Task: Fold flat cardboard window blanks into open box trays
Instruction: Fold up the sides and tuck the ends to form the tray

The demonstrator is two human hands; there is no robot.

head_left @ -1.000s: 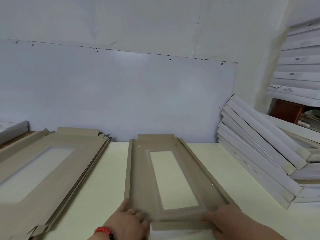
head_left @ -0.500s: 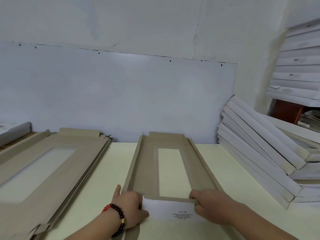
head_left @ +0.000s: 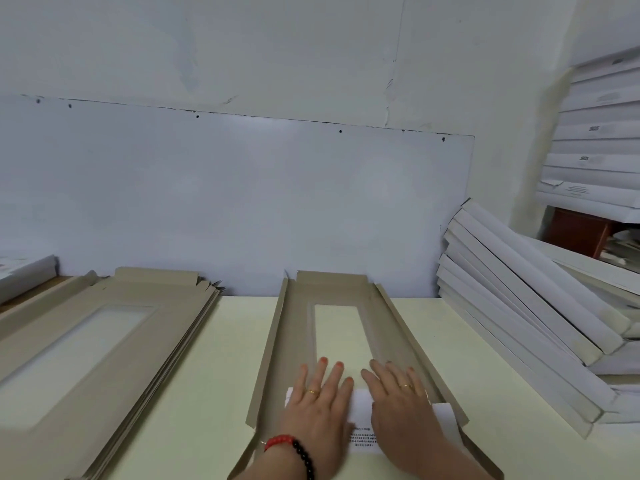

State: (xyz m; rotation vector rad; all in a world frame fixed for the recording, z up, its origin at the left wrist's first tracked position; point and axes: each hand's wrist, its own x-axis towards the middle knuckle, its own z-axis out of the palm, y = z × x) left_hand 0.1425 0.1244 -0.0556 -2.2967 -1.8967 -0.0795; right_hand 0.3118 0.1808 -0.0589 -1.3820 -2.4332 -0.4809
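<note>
A grey-brown cardboard window blank (head_left: pixel 298 341) lies lengthwise on the pale table (head_left: pixel 235 358) before me, its long side flaps raised a little. Its near end flap (head_left: pixel 362 410), white with small print, is folded over onto the panel. My left hand (head_left: pixel 322 407) lies flat on that flap, fingers straight and spread, reaching the window's near edge. My right hand (head_left: pixel 401 407) presses flat beside it on the flap's right part. A stack of flat blanks (head_left: pixel 104 341) lies at the left.
Finished white boxes (head_left: pixel 519 306) lean in a slanted pile at the right, with more stacked on shelves (head_left: pixel 595 147) behind. A white board on the wall (head_left: pixel 242 202) runs along the table's far edge. Another white box (head_left: pixel 27 271) sits far left.
Both hands held the near end flap upright half a second ago; now the flap is folded down onto the panel and both palms press flat on it.
</note>
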